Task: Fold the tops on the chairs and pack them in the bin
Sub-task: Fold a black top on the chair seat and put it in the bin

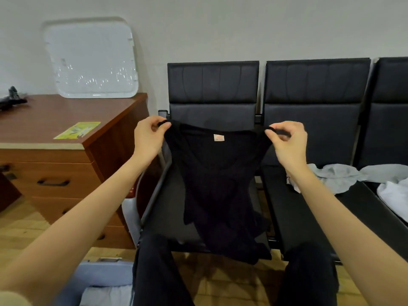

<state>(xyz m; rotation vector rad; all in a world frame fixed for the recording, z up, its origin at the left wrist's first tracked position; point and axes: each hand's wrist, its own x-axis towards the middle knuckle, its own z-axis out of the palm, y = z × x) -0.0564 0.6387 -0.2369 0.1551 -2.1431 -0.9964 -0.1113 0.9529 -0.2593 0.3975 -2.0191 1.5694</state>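
Note:
A black top point(220, 182) hangs spread out in the air above the left black chair point(212, 85), its small label facing me. My left hand point(149, 138) pinches its left shoulder and my right hand point(289, 142) pinches its right shoulder. The hem droops past the seat's front edge. A grey top point(335, 176) lies crumpled on the middle chair point(315, 85), and a white top point(395, 195) lies on the right chair. The bin point(103, 277) stands on the floor at the lower left with light folded cloth inside.
A wooden drawer cabinet point(55, 155) stands left of the chairs with a yellow paper point(77, 130) on top. The clear bin lid point(90, 60) leans against the wall on it. My legs in dark trousers are at the bottom of the view.

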